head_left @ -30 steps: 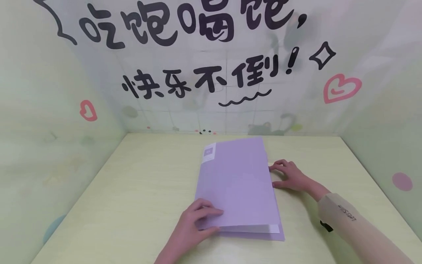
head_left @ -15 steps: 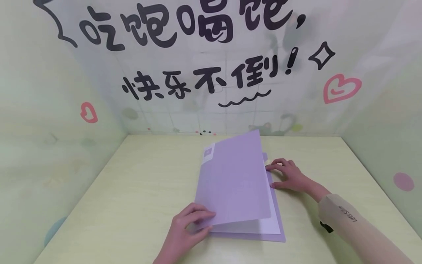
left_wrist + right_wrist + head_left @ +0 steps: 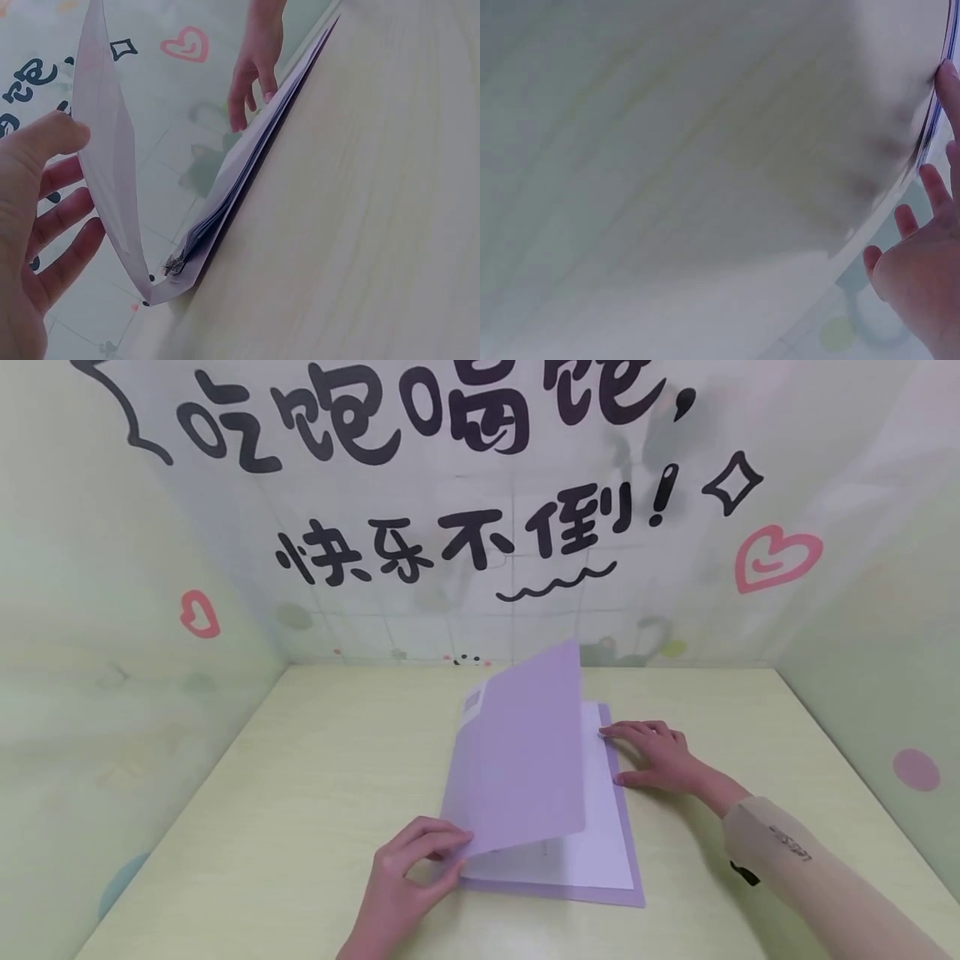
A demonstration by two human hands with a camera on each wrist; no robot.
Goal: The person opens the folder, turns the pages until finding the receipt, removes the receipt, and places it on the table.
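A lilac document folder (image 3: 517, 760) lies on the table with its front cover raised at a slant, hinged along the left side. White sheets (image 3: 600, 852) show inside over its back cover. At the cover's lower left corner, my left hand (image 3: 408, 868) pinches it between thumb and fingers. In the left wrist view, the thumb laps over the cover's edge (image 3: 112, 157), and something small and metallic sits near the spine (image 3: 174, 264). My right hand (image 3: 656, 760) touches the folder's right edge with relaxed fingertips; its thumb rests lower on the same edge.
Pale wood-grain table (image 3: 330, 793) surrounds the folder. A printed back wall (image 3: 360, 627) with black lettering and side walls with hearts and dots enclose it. A white label (image 3: 472, 703) is on the cover near the spine.
The front cover has swung up and leftward from nearly closed, uncovering the white sheets. My left hand has shifted slightly left with it; the right hand stays at the right edge.
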